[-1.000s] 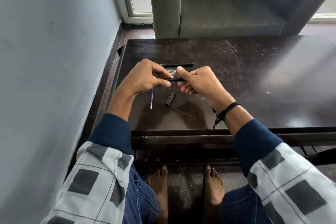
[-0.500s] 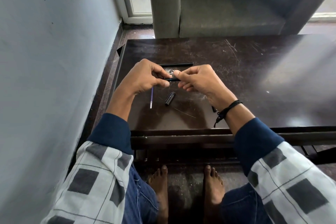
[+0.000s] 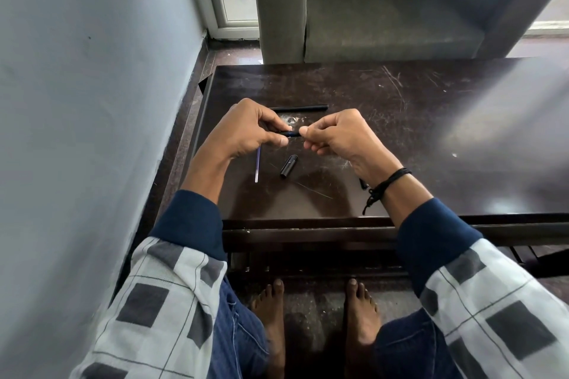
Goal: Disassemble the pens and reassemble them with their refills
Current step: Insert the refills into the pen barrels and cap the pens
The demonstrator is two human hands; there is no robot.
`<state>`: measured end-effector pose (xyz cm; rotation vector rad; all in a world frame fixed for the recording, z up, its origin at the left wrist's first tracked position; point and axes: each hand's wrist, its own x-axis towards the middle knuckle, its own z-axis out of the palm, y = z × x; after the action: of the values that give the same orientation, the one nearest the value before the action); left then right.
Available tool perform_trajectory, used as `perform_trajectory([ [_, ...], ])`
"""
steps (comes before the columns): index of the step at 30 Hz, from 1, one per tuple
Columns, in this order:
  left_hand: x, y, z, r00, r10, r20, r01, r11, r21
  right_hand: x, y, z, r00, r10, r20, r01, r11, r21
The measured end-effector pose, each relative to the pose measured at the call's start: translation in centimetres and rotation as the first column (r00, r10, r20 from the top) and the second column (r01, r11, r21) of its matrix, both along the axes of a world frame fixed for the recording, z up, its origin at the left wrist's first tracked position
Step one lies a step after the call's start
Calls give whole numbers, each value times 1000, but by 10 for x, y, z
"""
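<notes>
Scratched dark wooden table (image 3: 400, 132), grey armchair (image 3: 385, 18) behind it, pale wall (image 3: 92, 101) at left

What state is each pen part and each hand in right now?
Left hand: pinches one end of the dark pen piece.
Right hand: pinches its other end.
Dark pen piece: level, held above the table.
Black barrel: lying loose beyond the hands.
Refill: lying loose, outside any pen.
Short black section: lying loose near the refill.
Small black part: by right wrist, partly hidden.
</notes>
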<state>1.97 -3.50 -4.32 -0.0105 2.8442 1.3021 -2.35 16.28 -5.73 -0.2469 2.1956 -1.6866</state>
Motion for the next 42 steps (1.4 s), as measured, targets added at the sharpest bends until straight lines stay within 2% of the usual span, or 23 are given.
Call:
perform_trajectory([
  [5, 0, 0, 0, 1000, 1, -3, -1, 1000, -2, 1, -2, -1, 1000, -5, -3, 5, 997, 73],
  [11, 1, 1, 1, 1000, -1, 4, 1, 1000, 13, -1, -1, -2, 1000, 7, -21, -6, 1000, 11],
  [17, 0, 3, 2, 1000, -8, -14, 8, 1000, 2, 0, -5, -2, 1000, -26, -6, 26, 995, 95],
  [23, 0, 2, 0, 1000, -1, -10, 1, 1000, -11, -1, 0, -2, 1000, 12, -29, -11, 1000, 5],
  [28, -1, 3, 0, 1000, -9, -22, 9, 1000, -13, -1, -1, -3, 1000, 9, -17, -8, 997, 77],
  [35, -1, 0, -1, 1000, -2, -10, 1, 1000, -9, -2, 0, -1, 999, 37, -20, -36, 998, 56],
  [42, -2, 1, -1, 999, -14, -29, 13, 1000, -18, -2, 0, 0, 999, 35, -27, -32, 993, 111],
])
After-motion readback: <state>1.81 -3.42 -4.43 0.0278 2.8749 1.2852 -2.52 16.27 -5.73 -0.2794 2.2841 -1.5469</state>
